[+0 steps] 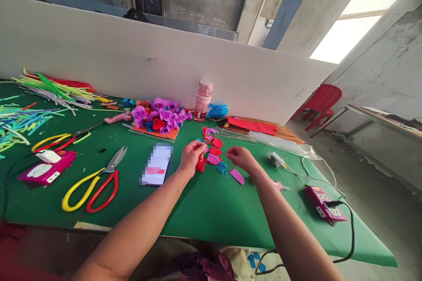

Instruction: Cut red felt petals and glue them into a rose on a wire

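Note:
My left hand (194, 158) is closed in a pinch on a thin stem with a rolled red piece (204, 135) at its top. A red petal (201, 165) shows just below those fingers; whether it is attached to the stem I cannot tell. To the right, my right hand (240, 158) hovers with its fingertips pressed together, and anything between them is too small to see. Between and below the hands lie loose petals, among them a red petal (216, 142), a blue petal (222, 167) and a purple petal (237, 176).
Finished-looking purple and red flowers (161, 116) are heaped at the back, beside a pink bottle (203, 101). Left are a phone (158, 164), scissors (110, 167), a pink glue gun (118, 117) and colourful strips (59, 90). A power strip (325, 204) with cables lies right.

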A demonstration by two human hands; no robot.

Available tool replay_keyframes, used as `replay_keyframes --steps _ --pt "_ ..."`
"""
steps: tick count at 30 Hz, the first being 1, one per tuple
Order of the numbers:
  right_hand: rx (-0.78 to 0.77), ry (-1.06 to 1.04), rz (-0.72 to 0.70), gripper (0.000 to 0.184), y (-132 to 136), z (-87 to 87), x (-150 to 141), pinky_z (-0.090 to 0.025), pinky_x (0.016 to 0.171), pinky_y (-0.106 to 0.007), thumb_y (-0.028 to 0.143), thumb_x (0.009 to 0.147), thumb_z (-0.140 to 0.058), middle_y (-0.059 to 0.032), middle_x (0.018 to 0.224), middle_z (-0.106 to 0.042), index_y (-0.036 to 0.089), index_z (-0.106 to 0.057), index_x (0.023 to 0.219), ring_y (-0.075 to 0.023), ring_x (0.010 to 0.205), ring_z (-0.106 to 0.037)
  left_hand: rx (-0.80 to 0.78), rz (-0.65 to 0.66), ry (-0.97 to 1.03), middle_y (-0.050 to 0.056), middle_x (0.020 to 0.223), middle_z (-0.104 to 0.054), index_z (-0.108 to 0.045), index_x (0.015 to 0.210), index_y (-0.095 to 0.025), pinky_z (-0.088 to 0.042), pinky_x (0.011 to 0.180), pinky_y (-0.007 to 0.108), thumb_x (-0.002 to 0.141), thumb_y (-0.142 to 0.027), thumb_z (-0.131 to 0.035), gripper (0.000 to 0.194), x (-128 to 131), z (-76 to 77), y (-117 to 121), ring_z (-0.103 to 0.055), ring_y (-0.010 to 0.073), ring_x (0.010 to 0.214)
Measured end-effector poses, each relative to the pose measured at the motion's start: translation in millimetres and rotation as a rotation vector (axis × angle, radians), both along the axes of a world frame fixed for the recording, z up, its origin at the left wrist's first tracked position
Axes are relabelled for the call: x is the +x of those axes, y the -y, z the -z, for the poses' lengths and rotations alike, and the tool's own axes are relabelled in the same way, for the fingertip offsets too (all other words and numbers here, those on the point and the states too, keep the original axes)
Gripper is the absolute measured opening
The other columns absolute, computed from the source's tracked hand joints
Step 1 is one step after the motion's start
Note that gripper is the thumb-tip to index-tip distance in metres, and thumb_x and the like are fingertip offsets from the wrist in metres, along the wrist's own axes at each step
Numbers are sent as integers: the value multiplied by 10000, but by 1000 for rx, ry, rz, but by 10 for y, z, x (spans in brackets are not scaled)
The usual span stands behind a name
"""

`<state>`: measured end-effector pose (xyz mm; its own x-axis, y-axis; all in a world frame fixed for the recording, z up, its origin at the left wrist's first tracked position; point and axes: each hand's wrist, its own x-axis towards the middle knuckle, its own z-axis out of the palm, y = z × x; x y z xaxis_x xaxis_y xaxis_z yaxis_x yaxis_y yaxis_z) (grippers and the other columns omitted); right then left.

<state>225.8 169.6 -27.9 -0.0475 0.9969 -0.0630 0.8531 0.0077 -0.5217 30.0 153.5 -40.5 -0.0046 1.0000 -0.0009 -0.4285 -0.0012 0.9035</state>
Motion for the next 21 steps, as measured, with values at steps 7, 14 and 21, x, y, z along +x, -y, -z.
replay_keyframes --steps 7,14,21 --pt "69 -60 208 108 -270 -138 171 -384 581 -263 181 673 -612 -38 616 -635 127 -648 759 -164 578 -577 -11 28 18 -37 524 -547 -568 632 -157 -339 418 192 608 -319 -718 221 -10 -46 16 -424 52 402" --pt "-6 -553 -10 358 225 -51 -298 -398 521 -219 461 778 -520 -34 719 -660 147 -684 831 -95 528 -510 -15 40 44 -49 523 -528 -568 661 -159 -322 425 186 598 -306 -733 230 -31 -128 34 -425 52 418" --pt "-165 -1016 -31 344 490 97 -664 -286 459 -206 483 642 -687 22 599 -559 146 -652 700 -52 460 -375 16 62 43 -48 534 -526 -564 633 -160 -353 467 197 607 -300 -728 217 0 -103 53 -431 56 450"
